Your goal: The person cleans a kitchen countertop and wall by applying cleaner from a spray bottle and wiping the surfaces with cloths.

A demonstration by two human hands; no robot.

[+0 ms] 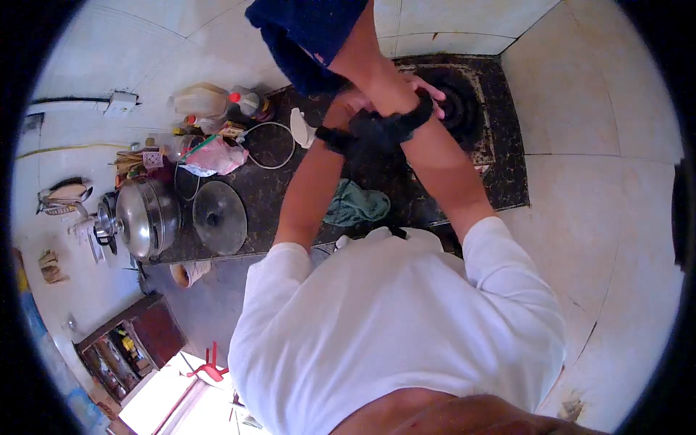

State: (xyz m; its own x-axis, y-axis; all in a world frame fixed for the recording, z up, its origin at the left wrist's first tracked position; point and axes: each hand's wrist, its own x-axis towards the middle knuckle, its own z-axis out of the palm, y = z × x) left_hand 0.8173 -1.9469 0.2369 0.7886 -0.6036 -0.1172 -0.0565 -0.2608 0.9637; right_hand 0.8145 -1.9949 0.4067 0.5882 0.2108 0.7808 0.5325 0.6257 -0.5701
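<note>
My right hand [370, 65] reaches toward the top of the head view, past a black wristband [406, 122]. It grips a dark blue cloth [304, 36] that hangs to its left; the fingertips are hidden. My left hand [428, 88] passes behind my right wrist, over the counter. Only part of it shows, with fingers stretched out and apart near the round burner [460, 101]. Another black band circles my left wrist. A crumpled green cloth [355, 203] lies on the counter between my forearms.
The dark speckled counter [272, 177] holds a glass lid [220, 217], a steel pot [148, 217], a pink bag [221, 156], a white bottle [301, 128] and several other bottles at the back. Tiled walls [573, 109] border it. A red stool [210, 368] stands lower left.
</note>
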